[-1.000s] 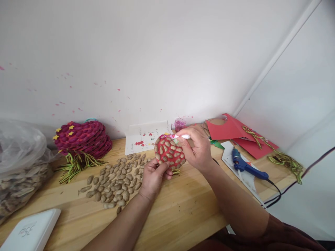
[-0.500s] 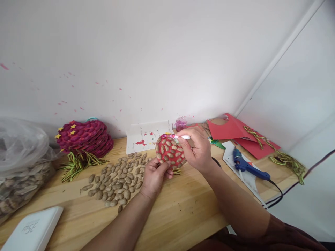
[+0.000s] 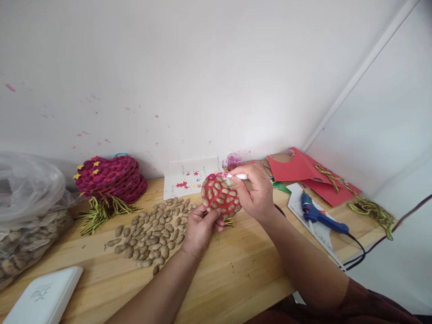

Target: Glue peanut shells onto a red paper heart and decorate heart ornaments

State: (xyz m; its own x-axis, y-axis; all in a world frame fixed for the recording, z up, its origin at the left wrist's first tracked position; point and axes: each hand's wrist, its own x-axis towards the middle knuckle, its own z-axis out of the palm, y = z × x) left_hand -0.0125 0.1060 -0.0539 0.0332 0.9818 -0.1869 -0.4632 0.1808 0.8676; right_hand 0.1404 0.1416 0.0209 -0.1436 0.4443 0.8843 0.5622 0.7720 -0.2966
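Observation:
My left hand (image 3: 204, 224) pinches the lower edge of a round red disc covered with peanut shells (image 3: 221, 196), tilted up above the table. A yellow-green tassel (image 3: 228, 222) shows beneath its lower edge. My right hand (image 3: 257, 191) grips a white-handled paintbrush (image 3: 239, 176), smeared with magenta paint. The brush's tip rests at the disc's top edge, where a peanut is coloured magenta. The other peanuts on the disc keep their plain tan colour. Loose peanuts (image 3: 157, 234) lie spread on the table left of my left hand.
Finished-looking magenta discs with yellow stars (image 3: 110, 177) are stacked at left. Around the table are a bag of peanuts (image 3: 30, 243), a white power bank (image 3: 43, 294), a paint cup (image 3: 233, 160), a sticker sheet (image 3: 189, 177), red card (image 3: 297, 168), cord (image 3: 371, 211) and a blue glue gun (image 3: 320, 216).
The brush stays at the disc's top edge, with only a slight shift of both hands. The whole view has moved slightly; both holds are the same.

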